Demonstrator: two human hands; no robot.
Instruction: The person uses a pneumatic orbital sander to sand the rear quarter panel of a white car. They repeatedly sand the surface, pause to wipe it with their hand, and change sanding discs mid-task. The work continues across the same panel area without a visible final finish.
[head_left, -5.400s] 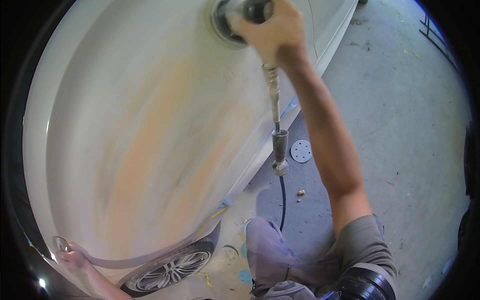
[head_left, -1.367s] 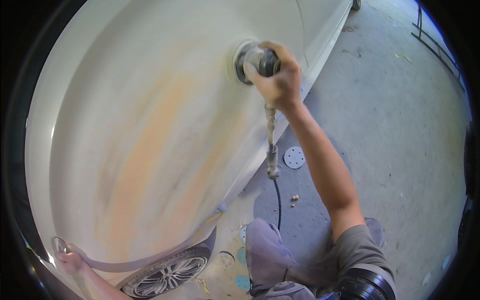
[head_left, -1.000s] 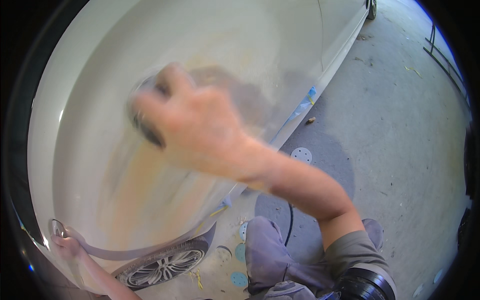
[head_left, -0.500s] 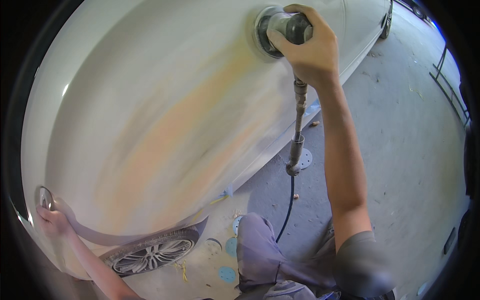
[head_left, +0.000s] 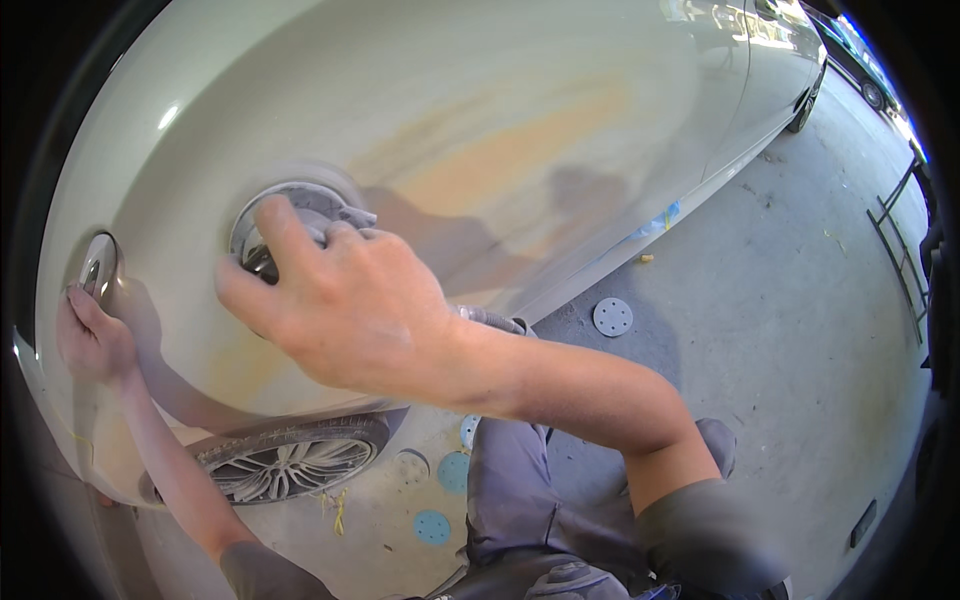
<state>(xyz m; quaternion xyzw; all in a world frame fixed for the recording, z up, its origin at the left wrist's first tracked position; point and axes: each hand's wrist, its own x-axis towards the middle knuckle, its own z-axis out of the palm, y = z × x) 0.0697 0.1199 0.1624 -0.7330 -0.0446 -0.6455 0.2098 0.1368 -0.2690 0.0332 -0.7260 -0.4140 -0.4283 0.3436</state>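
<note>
My right hand (head_left: 340, 300) grips a round pneumatic sander (head_left: 315, 200) against the pale car panel (head_left: 500, 60), near its left part; my fingers partly cover the tool. Its hose (head_left: 490, 318) shows just past my wrist. Orange and grey sanded patches (head_left: 480, 145) mark the paint right of the sander. At the left edge, my left hand (head_left: 95, 340) has its fingers hooked on the chrome door handle (head_left: 100, 265). Blue masking tape (head_left: 655, 225) sticks along the panel's lower edge.
A wheel (head_left: 285, 465) sits under the panel beside my legs. A grey sanding disc (head_left: 612, 316) and several blue discs (head_left: 432, 527) lie on the concrete floor (head_left: 780, 350). A black metal frame (head_left: 895, 255) stands at the right; another car (head_left: 862, 75) is beyond.
My right hand has swept the sander from the upper right down and left toward the handle. The view has shifted, showing more of the car's far end. My left hand still holds the handle.
</note>
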